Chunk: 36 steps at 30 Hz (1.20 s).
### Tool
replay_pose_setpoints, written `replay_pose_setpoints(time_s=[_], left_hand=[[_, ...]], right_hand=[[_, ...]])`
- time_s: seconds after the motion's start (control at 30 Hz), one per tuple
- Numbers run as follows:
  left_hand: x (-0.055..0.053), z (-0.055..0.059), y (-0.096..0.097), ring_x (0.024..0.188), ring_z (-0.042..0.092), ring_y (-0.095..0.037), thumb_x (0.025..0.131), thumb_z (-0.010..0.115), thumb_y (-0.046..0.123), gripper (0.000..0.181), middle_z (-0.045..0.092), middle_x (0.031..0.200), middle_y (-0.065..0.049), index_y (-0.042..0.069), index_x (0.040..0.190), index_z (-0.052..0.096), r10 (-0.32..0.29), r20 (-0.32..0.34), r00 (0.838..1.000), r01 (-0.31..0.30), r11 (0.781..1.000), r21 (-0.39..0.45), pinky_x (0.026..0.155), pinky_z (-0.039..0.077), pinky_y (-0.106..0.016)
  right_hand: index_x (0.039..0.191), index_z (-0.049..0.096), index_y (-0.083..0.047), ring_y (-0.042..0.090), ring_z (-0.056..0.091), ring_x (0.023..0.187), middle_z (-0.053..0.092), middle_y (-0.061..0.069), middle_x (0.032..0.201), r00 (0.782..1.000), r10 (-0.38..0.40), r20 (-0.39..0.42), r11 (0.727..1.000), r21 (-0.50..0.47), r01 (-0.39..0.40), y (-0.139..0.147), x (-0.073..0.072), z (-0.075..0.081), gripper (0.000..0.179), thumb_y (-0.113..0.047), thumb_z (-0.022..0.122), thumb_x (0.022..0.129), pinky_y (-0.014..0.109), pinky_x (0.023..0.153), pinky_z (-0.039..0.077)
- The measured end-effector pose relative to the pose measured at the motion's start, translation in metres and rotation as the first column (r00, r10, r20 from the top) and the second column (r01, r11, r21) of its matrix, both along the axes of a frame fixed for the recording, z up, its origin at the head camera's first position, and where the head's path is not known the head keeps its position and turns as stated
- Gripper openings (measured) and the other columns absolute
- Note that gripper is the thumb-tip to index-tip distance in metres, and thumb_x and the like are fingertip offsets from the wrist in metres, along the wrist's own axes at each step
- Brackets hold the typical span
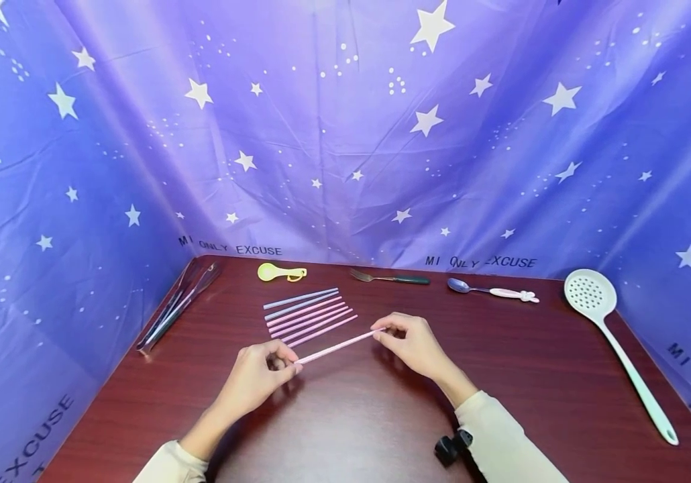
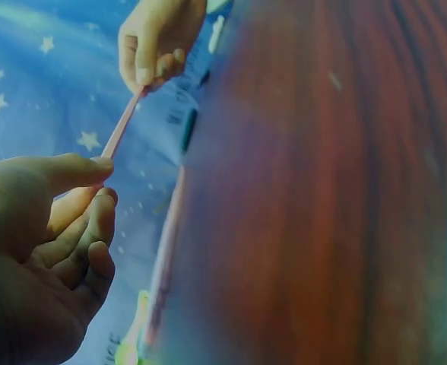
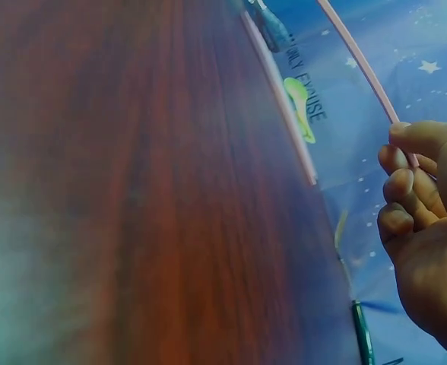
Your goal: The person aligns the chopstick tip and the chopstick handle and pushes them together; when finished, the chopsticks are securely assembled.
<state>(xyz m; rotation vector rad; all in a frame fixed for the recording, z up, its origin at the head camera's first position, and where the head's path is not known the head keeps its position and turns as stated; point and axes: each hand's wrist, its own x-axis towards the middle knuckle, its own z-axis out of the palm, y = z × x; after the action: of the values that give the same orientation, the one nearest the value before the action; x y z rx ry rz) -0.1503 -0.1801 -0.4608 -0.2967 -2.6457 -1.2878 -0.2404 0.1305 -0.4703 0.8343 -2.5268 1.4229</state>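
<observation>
A thin pink drinking straw (image 1: 338, 346) is stretched between both hands, just above the table. My left hand (image 1: 255, 377) pinches its near left end between thumb and fingers. The far right end is pinched by my right hand (image 1: 410, 341). In the left wrist view the same straw (image 2: 122, 128) runs from the left thumb to the right fingertips. The right wrist view shows the straw (image 3: 364, 65) passing under the right thumb. Behind it, a row of several straws (image 1: 312, 324) lies side by side on the table, blue ones at the back, pink and purple ones nearer.
Along the table's back edge lie yellow measuring spoons (image 1: 270, 272), a fork (image 1: 408, 279) with a green handle, and a spoon (image 1: 505, 293) with a white handle. A whisk-like metal utensil (image 1: 179, 308) is at the left. A skimmer (image 1: 629, 359) lies at the right. Starry cloth (image 1: 345, 134) walls the table.
</observation>
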Motion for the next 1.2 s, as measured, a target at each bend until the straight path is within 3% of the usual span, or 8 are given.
replay_pose_setpoints(time_s=[0.2, 0.43, 0.67, 1.2], left_hand=[[-0.011, -0.014, -0.013, 0.050, 0.058, -0.002, 0.083, 0.085, 0.012, 0.015, 0.066, 0.064, 0.012, 0.020, 0.081, 0.073, 0.019, 0.054, 0.998, -0.019, 1.000, 0.001, 0.051, 0.050, -0.021], [-0.020, -0.024, -0.030, 0.059, 0.058, 0.000, 0.081, 0.084, 0.012, 0.011, 0.066, 0.065, 0.010, 0.018, 0.081, 0.075, 0.080, 0.068, 0.994, -0.075, 0.995, -0.073, 0.060, 0.049, -0.019], [-0.021, -0.025, -0.034, 0.058, 0.055, 0.003, 0.081, 0.084, 0.011, 0.011, 0.065, 0.066, 0.012, 0.019, 0.079, 0.076, 0.082, 0.042, 0.996, -0.075, 0.985, -0.153, 0.062, 0.048, -0.019], [-0.026, -0.026, -0.034, 0.057, 0.056, 0.000, 0.080, 0.086, 0.014, 0.012, 0.065, 0.065, 0.011, 0.019, 0.078, 0.075, 0.111, 0.076, 0.991, -0.099, 0.983, -0.155, 0.062, 0.048, -0.019]], right_hand=[[0.096, 0.079, -0.014, 0.004, 0.057, 0.064, 0.067, -0.004, 0.079, 0.999, 0.012, 0.042, 0.999, 0.049, -0.014, -0.014, -0.022, -0.009, 0.005, -0.016, 0.079, 0.091, 0.022, 0.064, 0.049], [0.096, 0.081, -0.010, 0.007, 0.054, 0.075, 0.067, -0.003, 0.084, 0.999, 0.045, -0.016, 0.991, 0.124, -0.043, -0.034, -0.037, -0.020, 0.006, -0.011, 0.078, 0.090, 0.021, 0.069, 0.045], [0.093, 0.082, -0.012, 0.015, 0.055, 0.077, 0.069, -0.004, 0.084, 0.999, 0.029, -0.017, 0.986, 0.165, -0.026, -0.042, -0.044, -0.026, 0.007, -0.012, 0.082, 0.086, 0.022, 0.070, 0.043], [0.094, 0.082, -0.014, 0.008, 0.051, 0.075, 0.066, -0.005, 0.084, 0.999, -0.016, 0.043, 0.982, 0.188, 0.008, -0.036, -0.050, -0.028, 0.007, -0.011, 0.081, 0.087, 0.022, 0.069, 0.044]])
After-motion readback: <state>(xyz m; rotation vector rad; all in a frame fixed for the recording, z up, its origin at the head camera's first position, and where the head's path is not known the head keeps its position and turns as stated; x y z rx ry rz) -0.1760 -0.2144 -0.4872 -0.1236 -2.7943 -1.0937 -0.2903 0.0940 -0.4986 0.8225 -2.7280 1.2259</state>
